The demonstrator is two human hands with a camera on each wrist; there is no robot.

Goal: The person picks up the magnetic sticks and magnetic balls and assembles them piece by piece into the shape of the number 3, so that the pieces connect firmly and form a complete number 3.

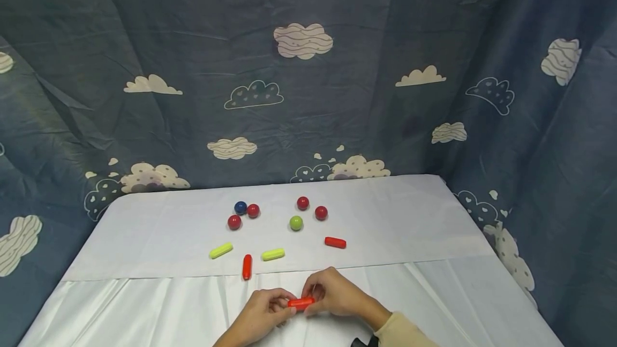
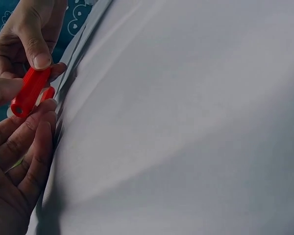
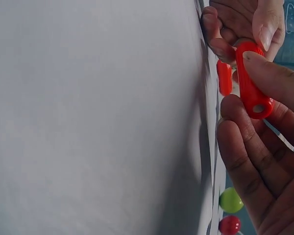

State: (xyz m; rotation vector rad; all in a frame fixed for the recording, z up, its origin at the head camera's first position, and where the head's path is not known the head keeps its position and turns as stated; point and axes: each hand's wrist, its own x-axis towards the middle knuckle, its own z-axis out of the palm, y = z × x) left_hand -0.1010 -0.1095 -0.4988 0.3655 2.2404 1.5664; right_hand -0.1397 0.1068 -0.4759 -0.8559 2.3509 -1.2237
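A red stick-shaped bead (image 1: 301,303) with a hole in its end is held level between both hands, low in the head view. My left hand (image 1: 257,316) pinches its left end between thumb and fingers. From the other side my right hand (image 1: 339,296) pinches the right end. The right wrist view shows the same bead (image 3: 257,100) with its holed end facing the camera; a thumb partly covers its side. Beyond the hands lie another red stick bead (image 1: 247,268) and two yellow-green stick beads (image 1: 221,250).
A third red stick bead (image 1: 335,242) lies right of the others. Farther back sit several red balls (image 1: 234,222), a blue ball (image 1: 240,208) and a green ball (image 1: 296,223). White cloth (image 1: 409,218) covers the table; a dark blue cloud-print curtain (image 1: 347,122) hangs behind and beside it.
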